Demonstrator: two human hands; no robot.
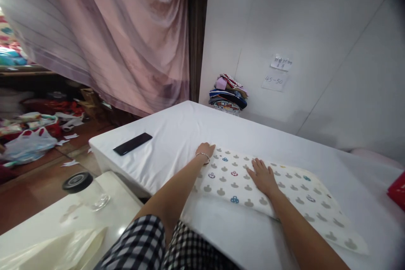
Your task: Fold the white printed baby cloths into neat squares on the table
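Note:
A white cloth [226, 185] printed with grey, blue and red mushroom-like shapes lies spread over a white-covered table [171, 135]. At its far left corner my left hand [205, 150] is closed on the edge, its fingertips partly hidden; a bracelet circles that wrist. My right hand [263, 176] rests flat near the middle of the cloth's far edge, fingers somewhat apart, and holds nothing. The cloth extends right beneath my right forearm.
A black phone [133, 144] lies at the table's left. Folded fabrics [228, 95] are stacked by the wall. A lidded glass jar [85, 190] and a pale plastic sheet [60, 251] occupy a lower white table [118, 196]. A pink curtain [136, 29] hangs behind.

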